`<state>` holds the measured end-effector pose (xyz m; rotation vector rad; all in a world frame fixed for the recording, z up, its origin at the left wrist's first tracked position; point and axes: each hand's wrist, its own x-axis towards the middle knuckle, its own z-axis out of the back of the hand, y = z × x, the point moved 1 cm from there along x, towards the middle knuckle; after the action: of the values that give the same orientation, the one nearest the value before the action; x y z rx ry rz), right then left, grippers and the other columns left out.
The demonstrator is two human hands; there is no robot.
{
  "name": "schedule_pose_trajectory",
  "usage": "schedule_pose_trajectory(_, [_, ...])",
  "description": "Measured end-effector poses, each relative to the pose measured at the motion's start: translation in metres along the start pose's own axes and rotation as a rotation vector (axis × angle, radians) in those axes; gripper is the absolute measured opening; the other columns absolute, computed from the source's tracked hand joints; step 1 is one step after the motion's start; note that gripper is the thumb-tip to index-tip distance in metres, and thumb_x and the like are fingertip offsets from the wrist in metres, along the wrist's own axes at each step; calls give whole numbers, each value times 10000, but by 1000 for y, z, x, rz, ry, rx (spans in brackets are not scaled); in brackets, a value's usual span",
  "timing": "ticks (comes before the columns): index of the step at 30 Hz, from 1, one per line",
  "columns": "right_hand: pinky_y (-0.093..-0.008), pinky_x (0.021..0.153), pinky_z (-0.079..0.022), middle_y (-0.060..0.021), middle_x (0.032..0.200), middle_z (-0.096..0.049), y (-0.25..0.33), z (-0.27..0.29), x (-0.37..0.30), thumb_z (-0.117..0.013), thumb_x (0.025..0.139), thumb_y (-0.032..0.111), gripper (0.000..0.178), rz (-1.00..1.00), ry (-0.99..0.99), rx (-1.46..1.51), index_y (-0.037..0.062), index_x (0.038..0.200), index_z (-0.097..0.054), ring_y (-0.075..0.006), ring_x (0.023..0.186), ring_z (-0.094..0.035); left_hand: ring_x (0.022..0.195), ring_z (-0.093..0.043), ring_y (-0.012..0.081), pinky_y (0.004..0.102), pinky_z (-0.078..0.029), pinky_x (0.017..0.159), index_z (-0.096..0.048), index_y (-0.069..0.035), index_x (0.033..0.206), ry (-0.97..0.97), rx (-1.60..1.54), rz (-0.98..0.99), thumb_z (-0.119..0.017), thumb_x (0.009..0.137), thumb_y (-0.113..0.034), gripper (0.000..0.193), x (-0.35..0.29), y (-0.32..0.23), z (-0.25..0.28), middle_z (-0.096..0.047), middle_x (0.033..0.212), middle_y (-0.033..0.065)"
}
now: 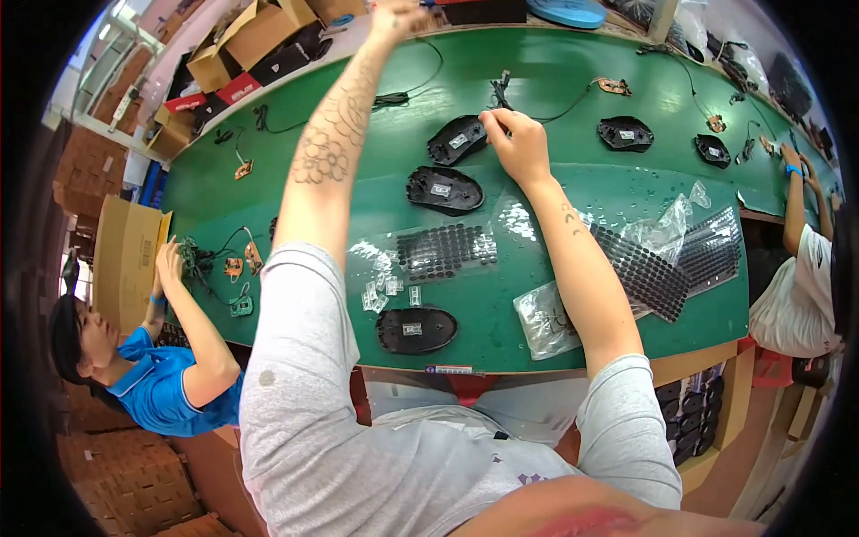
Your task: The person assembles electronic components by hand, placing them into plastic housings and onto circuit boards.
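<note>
My left hand (399, 21) is stretched out to the table's far edge, beside a dark box; its fingers are smeared and cut by the picture's top. Close to the middle, my right hand (521, 148) is closed in a pinch, thumb and forefinger at the right edge of a black computer mouse shell (445, 149); anything between the fingertips is too small to make out. A second mouse shell (465, 199) lies just nearer, and a third mouse shell (429, 340) near the front edge. Each carries a small pale label. A sheet of round black pads (446, 251) lies between them.
Small clear-backed labels (385, 288) lie scattered left of centre. Under my right forearm are a plastic bag (542, 324) and more pad sheets (640, 273). Circuit boards with cables (615, 86) dot the green table (313, 143). Co-workers (183, 376) sit at both sides.
</note>
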<state>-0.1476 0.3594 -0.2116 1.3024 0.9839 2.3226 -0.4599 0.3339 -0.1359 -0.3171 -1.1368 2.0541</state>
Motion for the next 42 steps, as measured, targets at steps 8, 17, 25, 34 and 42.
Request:
schedule_pose_trajectory(8, [-359,539,-435,-84,647,-623,10,-2,4,-650,853,204,163,-6,10,22,53,819,-703,-262,543,-536,687,-621,120,234,-507,667,-776,-107,927,360,44,59,-704,822,-233,179,-38,35,-35,-715,822,30])
schedule_pose_trajectory(17, [-349,534,-431,-80,630,-625,7,1,3,-642,864,217,186,-28,28,20,48,815,-704,-248,537,-535,754,-638,206,322,-525,736,-741,-71,1004,192,551,-312,-626,851,-189,225,-71,29,-34,-713,929,46])
schedule_pose_trajectory(25, [-332,545,-433,-58,625,-640,16,-2,4,-628,876,222,207,-60,40,80,37,821,-705,-229,539,-541,1092,-608,291,428,-489,884,-706,-78,1090,150,901,119,-507,866,-151,308,-75,57,11,-634,1221,122])
schedule_pose_trajectory(34, [-327,549,-435,-54,640,-656,14,2,4,-622,878,218,208,-86,64,40,35,822,-704,-225,538,-544,1121,-556,364,496,-407,935,-684,-25,1095,-275,1077,-65,-521,867,-250,360,-81,24,-27,-588,1257,175])
schedule_pose_trajectory(42, [-336,543,-435,-65,654,-665,13,2,4,-627,872,221,208,-104,63,53,36,815,-704,-237,533,-548,1077,-575,353,494,-455,887,-620,-54,1222,-99,673,77,-559,849,-224,415,-59,8,-68,-559,1274,185])
